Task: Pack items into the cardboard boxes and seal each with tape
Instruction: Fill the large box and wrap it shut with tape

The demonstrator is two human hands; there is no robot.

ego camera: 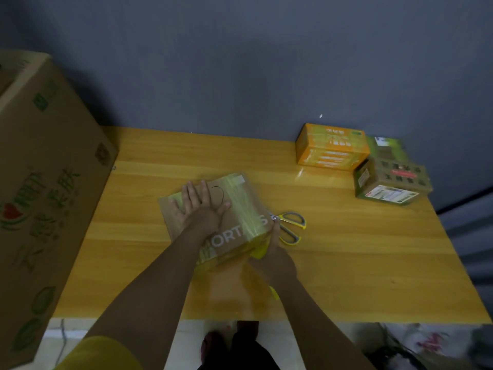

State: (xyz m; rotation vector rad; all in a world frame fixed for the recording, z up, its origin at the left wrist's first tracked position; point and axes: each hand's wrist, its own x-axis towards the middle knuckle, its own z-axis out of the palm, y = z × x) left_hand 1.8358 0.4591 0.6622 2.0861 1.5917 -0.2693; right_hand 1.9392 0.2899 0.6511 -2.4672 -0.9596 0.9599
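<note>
A small cardboard box [234,236] with white lettering lies in the middle of the wooden table [346,263], crossed by yellowish tape strips. My left hand [198,205] presses flat on its top, fingers spread. My right hand [274,252] is at the box's near right corner and holds a yellow tape roll [258,252], mostly hidden under the palm, with one finger stretched up along the box's side. A blurred translucent band of tape [256,287] runs from there toward the table's front edge.
Yellow-handled scissors [290,227] lie just right of the box, touching its corner. An orange carton [330,148] and a green-brown carton [392,182] sit at the back right. A large printed cardboard box [40,196] stands at the left edge.
</note>
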